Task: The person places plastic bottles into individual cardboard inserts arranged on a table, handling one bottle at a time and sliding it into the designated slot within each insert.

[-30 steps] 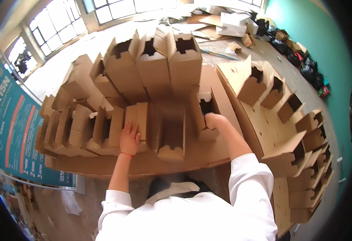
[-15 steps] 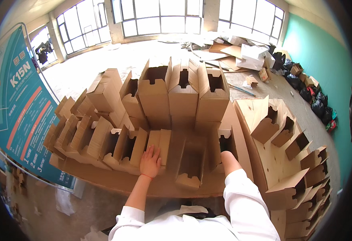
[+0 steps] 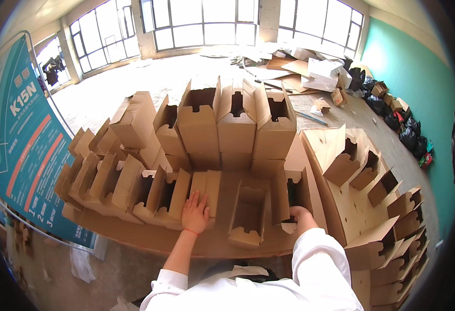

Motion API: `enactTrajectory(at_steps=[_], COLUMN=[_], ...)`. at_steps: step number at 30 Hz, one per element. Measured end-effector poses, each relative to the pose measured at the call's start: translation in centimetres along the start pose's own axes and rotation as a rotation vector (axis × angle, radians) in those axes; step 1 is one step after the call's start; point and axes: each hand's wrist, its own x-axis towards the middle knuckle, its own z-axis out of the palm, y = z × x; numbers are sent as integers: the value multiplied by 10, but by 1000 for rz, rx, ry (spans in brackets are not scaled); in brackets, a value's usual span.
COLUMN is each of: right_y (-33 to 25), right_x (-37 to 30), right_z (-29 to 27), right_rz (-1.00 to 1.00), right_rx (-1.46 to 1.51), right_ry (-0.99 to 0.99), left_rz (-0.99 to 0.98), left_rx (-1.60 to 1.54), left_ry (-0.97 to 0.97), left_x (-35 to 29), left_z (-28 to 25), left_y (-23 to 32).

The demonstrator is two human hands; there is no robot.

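Observation:
My left hand (image 3: 196,213) lies flat, fingers spread, on the folded-down top of a cardboard box (image 3: 212,182) in the front row. My right hand (image 3: 303,218) is at the near edge of an open cardboard box (image 3: 278,194), its fingers curled and partly hidden. Something dark green shows inside that box. A pale flap (image 3: 288,227) sticks out just below the right fingers; whether they grip it is not clear. Between my hands stands another open box (image 3: 245,238), its upright flap notched, apart from both hands.
Several open boxes (image 3: 103,179) line up at the left, and taller boxes (image 3: 236,136) stand behind. On the right, a wooden board (image 3: 359,212) carries more boxes. A teal banner (image 3: 35,150) stands at the left. Flattened cardboard (image 3: 289,67) and black bags (image 3: 409,137) lie farther off.
My right hand has drawn back out of the open box to its near edge, and the pale flap now shows below it. My left hand stays on its box.

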Motion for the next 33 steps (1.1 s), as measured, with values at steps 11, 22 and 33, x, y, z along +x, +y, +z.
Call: enactTrajectory(at_steps=[11,22,33], right_y=[17,-36,-74], right_x=[44,-242,-209], right_z=[-49,-42,56], right_rz=[-720,-1156,-1496], right_rx=[-146,11,-357], right_ry=[874,1133,808], left_rz=[11,-30,-1], left_rx=[-33,16,32], left_ry=[10,-5,-4], left_x=[5,-6,1], left_z=[10,-2,6], left_y=[3,-5,-7])
